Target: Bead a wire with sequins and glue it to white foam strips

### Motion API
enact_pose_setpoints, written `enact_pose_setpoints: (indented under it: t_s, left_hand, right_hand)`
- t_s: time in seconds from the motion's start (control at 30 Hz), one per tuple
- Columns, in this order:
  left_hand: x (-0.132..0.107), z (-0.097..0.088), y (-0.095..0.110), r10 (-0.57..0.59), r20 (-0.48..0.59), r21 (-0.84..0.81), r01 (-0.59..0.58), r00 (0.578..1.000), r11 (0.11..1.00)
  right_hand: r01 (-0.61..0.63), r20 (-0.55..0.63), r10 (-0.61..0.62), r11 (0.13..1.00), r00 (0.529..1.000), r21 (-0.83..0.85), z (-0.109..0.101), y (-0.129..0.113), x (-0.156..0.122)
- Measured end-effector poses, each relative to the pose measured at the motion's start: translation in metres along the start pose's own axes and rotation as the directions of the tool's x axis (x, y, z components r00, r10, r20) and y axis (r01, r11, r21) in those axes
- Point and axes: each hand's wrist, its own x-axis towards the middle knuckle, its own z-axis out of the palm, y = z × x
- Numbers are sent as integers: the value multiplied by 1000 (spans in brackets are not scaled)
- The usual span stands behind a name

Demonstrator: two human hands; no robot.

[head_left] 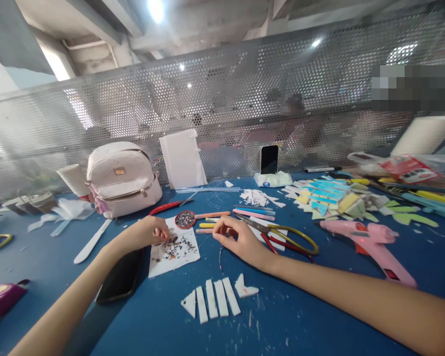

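My left hand (150, 232) rests at the top edge of a white paper sheet (159, 262) strewn with small dark glitter bits, its fingertips pinched together over them. My right hand (237, 237) lies to the right of the sheet with fingers curled, next to yellow and pink foam sticks (207, 225). Whether either hand pinches anything cannot be made out. A round lid of glitter (186, 219) sits just beyond both hands. Several white foam strips (215, 299) lie in a row nearer to me.
A black phone (120, 277) lies under my left forearm. Scissors (289, 237) and a pink glue gun (371, 244) are to the right, coloured foam pieces (330, 198) behind them. A pale backpack (120, 178), paper cup (72, 178) and upright phone (269, 159) stand before the mesh screen.
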Motion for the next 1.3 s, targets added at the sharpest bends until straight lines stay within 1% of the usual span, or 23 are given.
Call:
enact_pose_setpoints:
  t_s: [0.37, 0.83, 1.3]
  left_hand:
    - [0, 2, -2, -4, -39, 48, 6, 999, 999]
    - [1, 6, -3, 3, -49, 62, 0, 999, 998]
    - [4, 10, -6, -36, -35, 104, 40, 999, 994]
  right_hand:
    - [0, -1, 0, 1000, 1000, 2, 0, -2, 0]
    - [-6, -2, 6, 1000, 1000, 0, 0, -1, -1]
    - [1, -7, -1, 1000, 1000, -16, 0, 0, -1]
